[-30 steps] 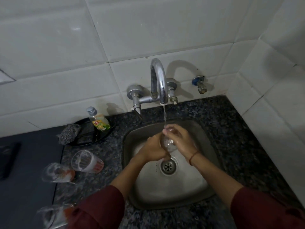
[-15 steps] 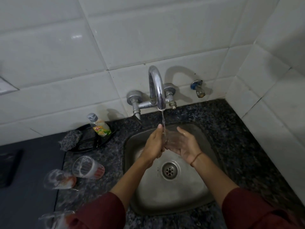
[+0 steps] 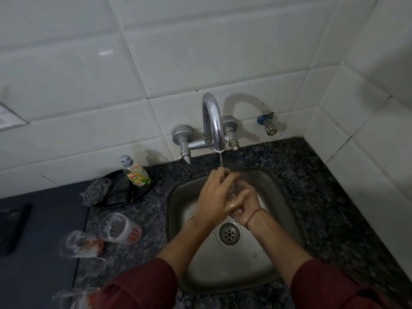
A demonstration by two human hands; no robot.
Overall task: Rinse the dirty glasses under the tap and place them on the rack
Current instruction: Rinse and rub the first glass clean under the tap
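Observed: both arms enter from the lower edge of the frame.
Item 1: dark maroon cloth left sleeve, lower centre-left; loose, creased, ends partway up the forearm.
Item 2: matching dark maroon cloth right sleeve, lower right; same loose fit, cuff bunched.
Item 3: thin reddish-orange thread bracelet circling the right wrist, centre of frame.
The right hand shows a wet gloss.

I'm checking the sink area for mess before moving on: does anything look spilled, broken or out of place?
Nothing is plainly spilled or broken. The scrub pad hangs over the rim of the black plate beside the soap bottle, and the waiting glasses carry reddish residue, as expected before rinsing.
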